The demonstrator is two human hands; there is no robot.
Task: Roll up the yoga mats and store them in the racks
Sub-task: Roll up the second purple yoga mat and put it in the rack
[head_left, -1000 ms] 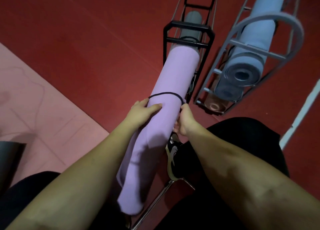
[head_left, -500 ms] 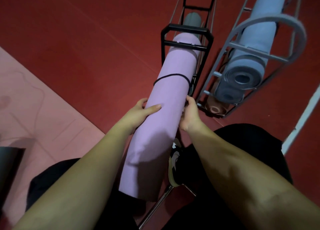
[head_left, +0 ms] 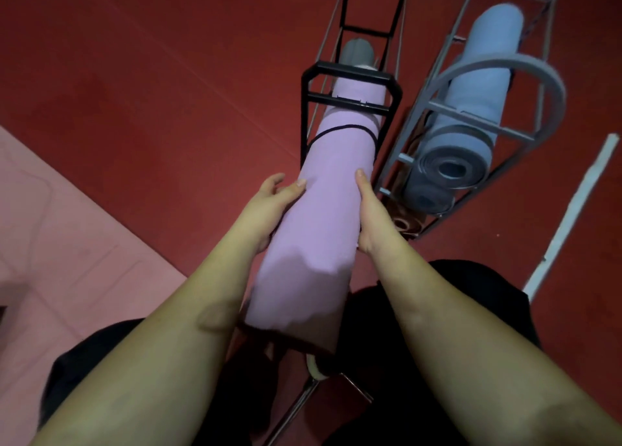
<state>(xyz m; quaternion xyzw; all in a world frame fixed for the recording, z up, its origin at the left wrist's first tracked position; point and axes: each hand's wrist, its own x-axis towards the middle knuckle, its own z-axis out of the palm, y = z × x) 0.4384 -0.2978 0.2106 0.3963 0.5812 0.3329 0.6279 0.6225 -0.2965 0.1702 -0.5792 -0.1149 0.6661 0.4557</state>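
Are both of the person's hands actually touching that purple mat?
Touching. The head view shows the left hand and right hand pressed against opposite sides of the rolled purple mat, thumbs lying on its surface, no gap visible.
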